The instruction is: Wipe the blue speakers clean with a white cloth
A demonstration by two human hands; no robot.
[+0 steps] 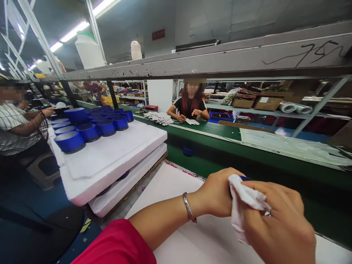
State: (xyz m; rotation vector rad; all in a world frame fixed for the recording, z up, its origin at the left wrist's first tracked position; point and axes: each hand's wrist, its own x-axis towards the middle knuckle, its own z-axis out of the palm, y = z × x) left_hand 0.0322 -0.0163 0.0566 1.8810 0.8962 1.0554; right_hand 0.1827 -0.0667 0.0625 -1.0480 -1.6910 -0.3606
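My left hand (pixel 220 192), with a silver bracelet on its wrist, is closed around a blue cylindrical part (pixel 244 178). Only a sliver of its blue and dark edge shows; the rest is hidden behind the hands. In my right hand (pixel 283 220) is a crumpled white cloth (pixel 238 211), pinched by the fingers and pressed against the part. Both hands are together above a white work surface (pixel 176 234) at the lower right. To the left, several blue cylinders (pixel 70 142) with pale inner walls stand upright on a white foam tray (pixel 121 154).
A second foam tray (pixel 132 183) lies beneath the first. Beyond runs a green conveyor belt (pixel 176 146) carrying one blue cylinder (pixel 188 151). Opposite, a person (pixel 192 104) handles white paper pieces (pixel 159 118). Another person (pixel 16 121) sits left. A grey shelf beam (pixel 192 66) crosses overhead.
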